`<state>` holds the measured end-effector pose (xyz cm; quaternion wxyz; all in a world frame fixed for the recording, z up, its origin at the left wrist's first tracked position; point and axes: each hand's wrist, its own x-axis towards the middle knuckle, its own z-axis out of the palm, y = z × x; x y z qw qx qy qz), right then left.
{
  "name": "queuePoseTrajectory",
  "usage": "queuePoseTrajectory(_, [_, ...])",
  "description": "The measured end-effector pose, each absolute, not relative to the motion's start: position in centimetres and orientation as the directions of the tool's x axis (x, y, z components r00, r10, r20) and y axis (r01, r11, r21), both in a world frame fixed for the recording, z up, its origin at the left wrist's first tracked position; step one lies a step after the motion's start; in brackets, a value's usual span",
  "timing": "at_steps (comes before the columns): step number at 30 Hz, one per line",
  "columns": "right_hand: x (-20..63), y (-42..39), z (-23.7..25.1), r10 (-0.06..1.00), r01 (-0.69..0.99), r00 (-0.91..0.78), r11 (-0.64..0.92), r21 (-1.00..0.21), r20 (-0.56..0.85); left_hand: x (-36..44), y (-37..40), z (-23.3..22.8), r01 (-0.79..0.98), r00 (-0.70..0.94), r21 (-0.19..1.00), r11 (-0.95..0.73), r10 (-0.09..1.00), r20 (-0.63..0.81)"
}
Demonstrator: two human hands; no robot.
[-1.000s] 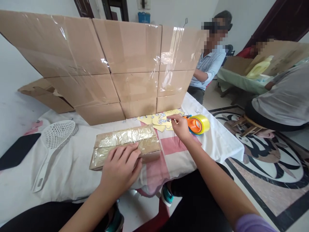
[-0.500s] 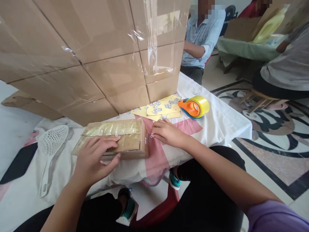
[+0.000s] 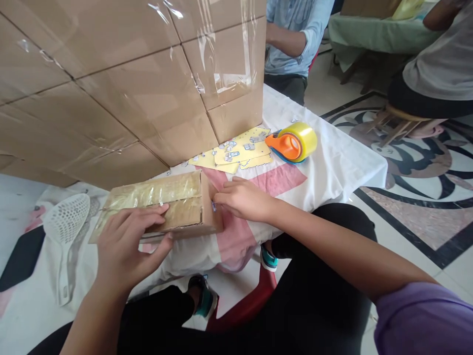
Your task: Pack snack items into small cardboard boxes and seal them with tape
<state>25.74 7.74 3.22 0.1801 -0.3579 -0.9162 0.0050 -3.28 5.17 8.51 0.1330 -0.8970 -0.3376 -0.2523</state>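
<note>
A flat cardboard box [image 3: 177,197], taped over its top, lies near the front edge of a cloth-covered table [image 3: 332,167]. My left hand [image 3: 127,241] grips its near side, thumb below and fingers on top. My right hand [image 3: 242,199] presses a small sticker against the right end of the box with its fingertips. Behind my right hand lie yellow sticker sheets [image 3: 236,153] with several small stickers.
An orange tape dispenser with a yellow roll [image 3: 293,143] stands at the right of the sheets. A tall wall of taped cardboard [image 3: 129,84] rises behind the box. A white slotted scoop [image 3: 66,231] lies at the left. Other people sit beyond the table at the right.
My right hand left the sticker sheets and came to the right end of the box. The box turned a little under my left hand, and my view dropped lower.
</note>
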Motion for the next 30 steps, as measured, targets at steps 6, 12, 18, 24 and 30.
queuePoseTrajectory(6, [26.0,7.5,3.1,0.669,0.639,-0.634,0.736,-0.225,0.388,-2.9,4.9,8.9,0.691,0.637,-0.047,-0.721,0.576,0.512])
queuePoseTrajectory(12, [26.3,8.1,2.8,0.637,0.539,-0.640,0.771,-0.339,0.430,-2.9,4.7,8.7,0.698,0.626,-0.019,-0.716,0.597,0.502])
queuePoseTrajectory(18, [26.7,8.5,2.5,0.583,0.425,-0.647,0.811,-0.403,0.491,-3.1,5.4,8.1,0.645,0.608,0.020,-0.764,0.529,0.592])
queuePoseTrajectory(24, [26.8,8.3,2.6,0.612,0.397,-0.633,0.782,-0.481,0.473,-3.0,5.3,8.0,0.646,0.613,0.023,-0.763,0.536,0.581])
queuePoseTrajectory(30, [26.0,8.1,2.0,0.617,0.422,-0.615,0.783,-0.456,0.490,-2.9,5.2,8.1,0.644,0.612,0.013,-0.765,0.525,0.592])
